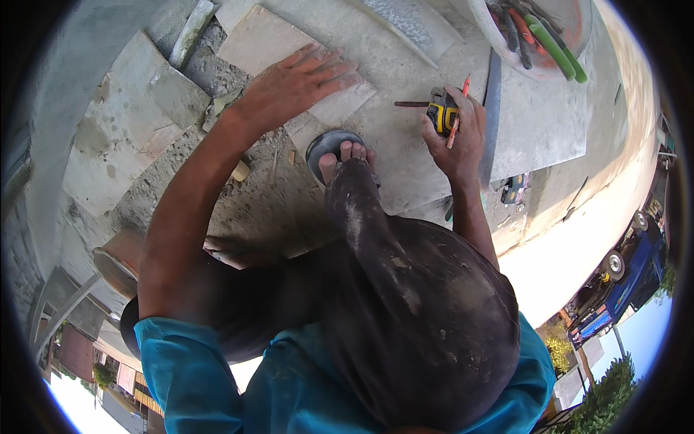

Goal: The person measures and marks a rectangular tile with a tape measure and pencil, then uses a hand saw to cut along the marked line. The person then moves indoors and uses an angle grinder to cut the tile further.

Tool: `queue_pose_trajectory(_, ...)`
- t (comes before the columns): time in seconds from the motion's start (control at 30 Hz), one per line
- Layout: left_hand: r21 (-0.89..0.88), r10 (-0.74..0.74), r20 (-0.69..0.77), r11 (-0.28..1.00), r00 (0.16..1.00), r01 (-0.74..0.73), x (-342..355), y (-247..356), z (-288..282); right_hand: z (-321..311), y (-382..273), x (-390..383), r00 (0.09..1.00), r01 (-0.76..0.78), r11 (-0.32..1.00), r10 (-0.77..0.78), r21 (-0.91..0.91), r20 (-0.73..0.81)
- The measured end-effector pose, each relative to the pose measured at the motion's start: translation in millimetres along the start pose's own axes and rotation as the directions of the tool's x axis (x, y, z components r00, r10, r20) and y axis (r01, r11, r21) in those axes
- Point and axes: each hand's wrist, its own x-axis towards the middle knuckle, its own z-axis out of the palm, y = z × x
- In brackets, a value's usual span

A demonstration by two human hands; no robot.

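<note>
My left hand [300, 81] lies flat with its fingers spread on a dusty beige tile [262, 37]. It seems to hold nothing. In my right hand [466, 137] are a yellow-and-black tape measure [442, 113] and a red pencil [453, 133], which points up past the fingers. A thin dark strip [410, 104] sticks out to the left of the tape measure; I cannot tell what it is. Between my hands, my foot in a dark sandal [316, 150] rests at the edge of the tiled surface.
A pale bucket [578, 32] at the far right holds several tools, some green-handled. Beside it lies a large grey tile [546, 126]. Loose tile pieces [119, 130] and grey rubble [271, 195] spread to the left. A blue vehicle [629, 278] stands beyond the sunlit right edge.
</note>
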Motion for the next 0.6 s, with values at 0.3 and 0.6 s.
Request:
queue_pose_trajectory(0.3, -0.01, 0.178, 0.145, 0.984, 0.973, -0.178, -32, -22, 15, 5, -7, 16, 0.987, 0.128, 0.989, -0.134, 0.07, 0.089)
queue_pose_trajectory(0.6, -0.409, -0.078, 0.011, 0.91, 0.997, 0.075, -38, 0, -9, 9, -35, 27, 0.979, -0.135, 0.917, 0.066, 0.376, 0.19)
